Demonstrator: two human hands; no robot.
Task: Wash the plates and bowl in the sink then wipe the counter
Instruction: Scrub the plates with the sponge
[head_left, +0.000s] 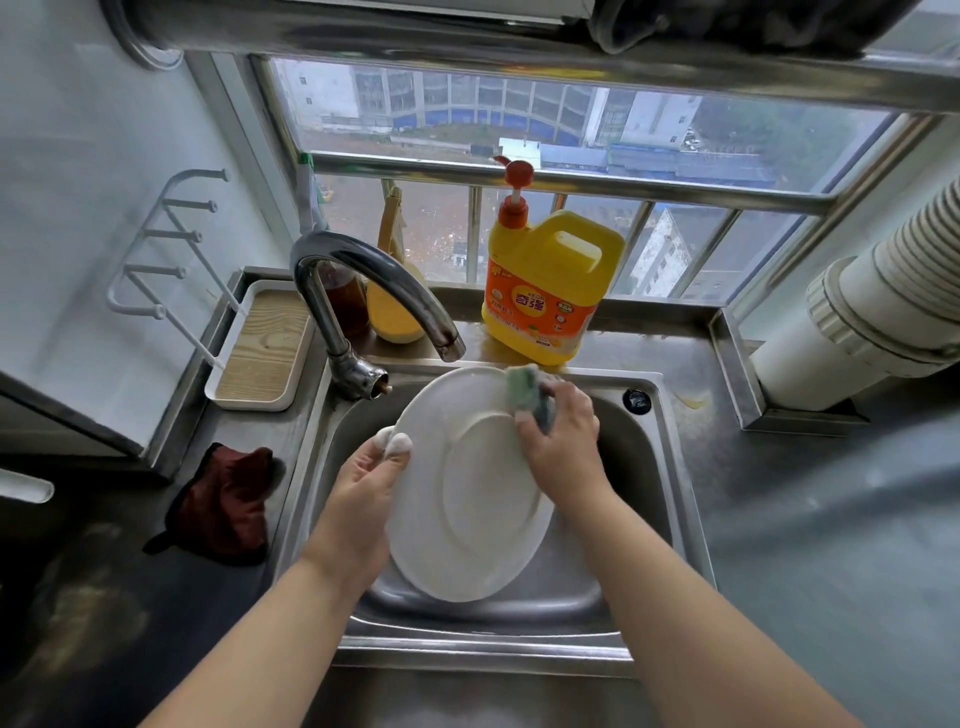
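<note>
Soaping a plate over the sink

Your left hand (363, 488) grips the white plate (467, 499) by its left rim above the sink (670, 467); your right hand (563, 441) clutches the sponge (524, 387) against its far edge.

Home kitchen: steel sink (670, 467), dish-soap jug (545, 291).

window (519, 156): barred, daylight, buildings outside | wall (78, 182): pale, white hook rack (171, 249) | ribbed duct (883, 291) right
</note>
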